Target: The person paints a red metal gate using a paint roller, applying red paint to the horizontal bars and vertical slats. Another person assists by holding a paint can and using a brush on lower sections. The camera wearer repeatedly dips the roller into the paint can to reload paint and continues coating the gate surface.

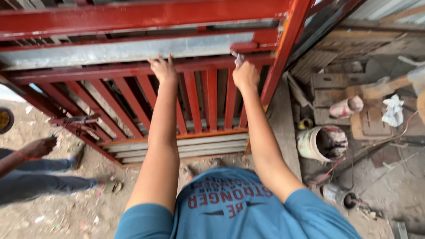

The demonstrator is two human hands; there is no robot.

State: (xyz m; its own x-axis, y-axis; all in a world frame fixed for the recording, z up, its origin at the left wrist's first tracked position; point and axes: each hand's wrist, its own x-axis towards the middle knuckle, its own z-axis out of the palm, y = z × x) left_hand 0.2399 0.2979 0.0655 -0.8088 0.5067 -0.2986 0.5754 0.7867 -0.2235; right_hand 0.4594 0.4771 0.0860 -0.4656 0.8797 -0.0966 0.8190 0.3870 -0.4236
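Red gate [133, 71]: left hand [163, 69] flat, steadying a rail; right hand [245, 75] grips a small tool [238, 58], apparently mid-sanding; next stroke needs firm bracing.

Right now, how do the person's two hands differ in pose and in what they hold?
The left hand lies open, fingers spread on the red gate, holding nothing; the right hand is closed around a small grey tool. The left hand sits further left on the rail. Both are raised to the same red crossbar.
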